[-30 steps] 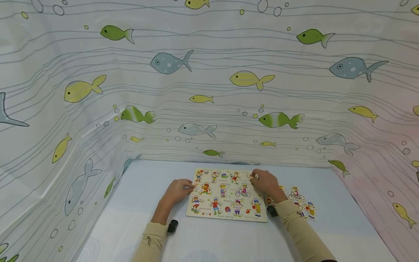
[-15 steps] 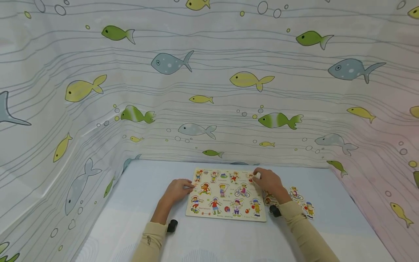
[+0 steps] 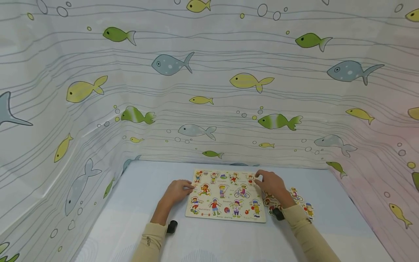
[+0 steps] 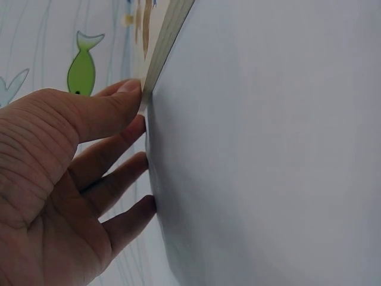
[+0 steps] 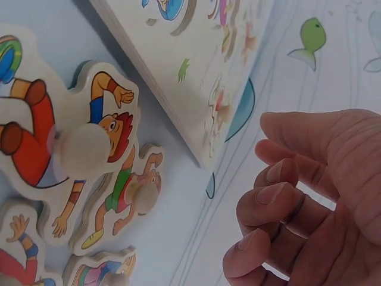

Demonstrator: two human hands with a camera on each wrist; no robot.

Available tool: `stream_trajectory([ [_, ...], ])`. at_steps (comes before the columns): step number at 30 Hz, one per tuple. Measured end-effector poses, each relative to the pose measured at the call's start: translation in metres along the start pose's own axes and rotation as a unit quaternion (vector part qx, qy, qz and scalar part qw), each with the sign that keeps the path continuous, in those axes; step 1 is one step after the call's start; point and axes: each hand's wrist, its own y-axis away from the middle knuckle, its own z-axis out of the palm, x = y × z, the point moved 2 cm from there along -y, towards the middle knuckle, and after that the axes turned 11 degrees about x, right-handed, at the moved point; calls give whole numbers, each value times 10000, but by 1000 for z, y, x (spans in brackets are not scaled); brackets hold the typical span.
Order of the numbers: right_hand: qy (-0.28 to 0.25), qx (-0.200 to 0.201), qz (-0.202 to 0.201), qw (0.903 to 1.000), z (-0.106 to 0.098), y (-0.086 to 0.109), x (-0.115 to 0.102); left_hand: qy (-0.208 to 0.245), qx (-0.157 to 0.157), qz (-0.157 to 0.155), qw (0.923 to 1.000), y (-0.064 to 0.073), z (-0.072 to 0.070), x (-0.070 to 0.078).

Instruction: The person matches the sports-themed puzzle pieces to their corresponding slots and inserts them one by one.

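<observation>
A pale wooden puzzle board (image 3: 229,198) with colourful child sports figures lies on the table. My left hand (image 3: 176,190) is at its left edge. In the left wrist view, the thumb touches the board's edge (image 4: 164,50) while the other fingertips rest against the tabletop. My right hand (image 3: 274,186) hovers by the upper right corner with loosely curled fingers and holds nothing. Close to it on the board is a small figure in red (image 3: 250,179). Right of the board lie loose knobbed puzzle pieces, including a red-haired figure (image 5: 36,143) and a runner in green (image 5: 122,193).
More loose pieces, a cyclist (image 3: 296,194) and a figure in blue and yellow (image 3: 308,210), lie right of my right forearm. The light tabletop (image 3: 209,240) meets a fish-patterned curtain (image 3: 222,120) at the back and sides.
A second ago my right hand pinched something small at the board's upper right corner. It has since drawn slightly right, and the red figure there now shows. My left hand has stayed in place.
</observation>
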Motion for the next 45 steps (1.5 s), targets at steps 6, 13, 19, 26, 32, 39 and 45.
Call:
stream_trajectory([
  [6,28,-10,36,10000,1,5,7,-41,-14,-10,10000,1,0,1],
  [13,-51,33,39,10000,-3,13,10,-21,-27,-18,10000,2,0,1],
  [19,-154,62,34,9999,-7,20,13,-64,-85,-23,9999,2,1,1],
  [26,-96,65,172,9998,-8,25,20,-132,-59,-36,9999,2,1,0],
  [32,-55,49,249,9997,-8,30,26,-38,-28,-43,10000,2,2,0],
  [39,-83,102,347,9993,-11,35,29,-67,-44,-50,10000,0,2,0],
  [45,-41,101,374,9992,-10,37,33,-44,-1,52,10000,1,1,-1],
])
